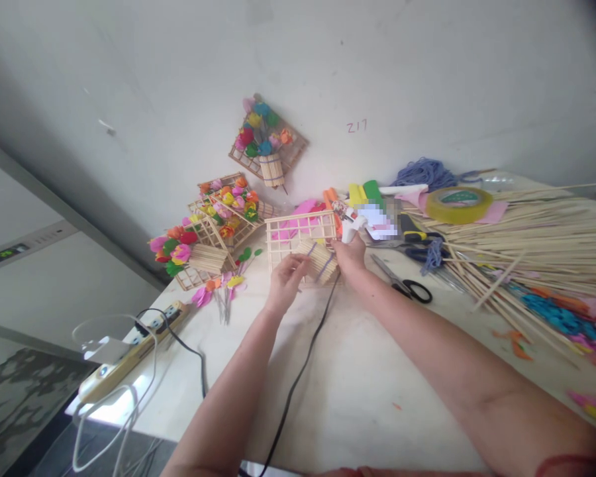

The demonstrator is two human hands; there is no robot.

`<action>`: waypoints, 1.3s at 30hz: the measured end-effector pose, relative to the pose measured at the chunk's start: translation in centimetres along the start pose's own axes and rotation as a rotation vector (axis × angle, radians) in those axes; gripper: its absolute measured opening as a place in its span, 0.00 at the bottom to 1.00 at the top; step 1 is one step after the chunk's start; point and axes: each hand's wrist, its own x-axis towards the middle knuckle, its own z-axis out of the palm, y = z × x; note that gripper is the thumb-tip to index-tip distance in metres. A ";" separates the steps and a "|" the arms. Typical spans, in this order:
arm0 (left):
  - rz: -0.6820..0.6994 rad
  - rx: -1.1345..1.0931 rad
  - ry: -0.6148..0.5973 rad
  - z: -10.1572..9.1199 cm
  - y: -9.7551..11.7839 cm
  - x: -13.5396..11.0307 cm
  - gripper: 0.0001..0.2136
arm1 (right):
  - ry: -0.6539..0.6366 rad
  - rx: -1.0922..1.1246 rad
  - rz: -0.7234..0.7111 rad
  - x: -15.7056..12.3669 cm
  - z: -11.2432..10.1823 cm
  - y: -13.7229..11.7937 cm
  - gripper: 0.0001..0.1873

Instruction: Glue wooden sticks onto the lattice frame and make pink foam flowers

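My left hand [288, 278] pinches the left edge of a small panel of wooden sticks [319, 260], bound with two blue bands. The panel is tilted and rests against a wooden stick lattice [277, 244], which stands upright on the table. My right hand [350, 255] is closed around a white glue gun [353, 227], just right of the panel and lattice. A black cord [302, 371] runs from beside that hand down to the table's front edge. My right fingers are partly hidden behind the hand and tool.
Finished flower lattices [228, 212] stand left, and another flower lattice [268, 142] is at the wall. Scissors [402, 281], yellow tape [457, 204], blue yarn [427, 173] and many loose sticks [526, 232] lie right. A power strip [134, 344] sits on the left edge.
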 end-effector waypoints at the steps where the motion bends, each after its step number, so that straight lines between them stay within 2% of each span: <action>1: 0.005 0.011 0.032 0.1 -0.1 -0.2 0.11 | 0.004 0.006 0.003 0.0 0.0 0.0 0.10; 5: -0.002 0.039 0.125 0.2 -0.8 -0.7 0.11 | 0.004 0.042 -0.006 0.2 0.0 0.3 0.10; 9: -0.068 0.045 0.160 0.3 -1.7 -0.7 0.10 | 0.028 0.027 -0.003 0.4 0.0 0.7 0.11; 15: -0.249 -0.073 0.085 0.2 -2.8 -0.4 0.11 | 0.032 0.064 0.010 0.4 0.0 0.6 0.10; 18: -0.295 -0.116 0.049 0.0 -3.0 -0.2 0.12 | 0.037 0.053 0.035 0.3 0.0 0.3 0.10; 28: -0.186 -0.098 0.019 -0.4 -4.3 0.3 0.13 | 0.054 0.033 0.073 0.6 0.1 0.2 0.10; 34: -0.230 -0.188 0.001 -0.5 -4.6 0.4 0.13 | 0.053 0.053 0.089 0.7 0.2 0.4 0.10; 39: -0.254 -0.242 0.038 -0.3 -4.2 0.2 0.14 | 0.053 0.045 0.100 0.6 0.2 0.1 0.10</action>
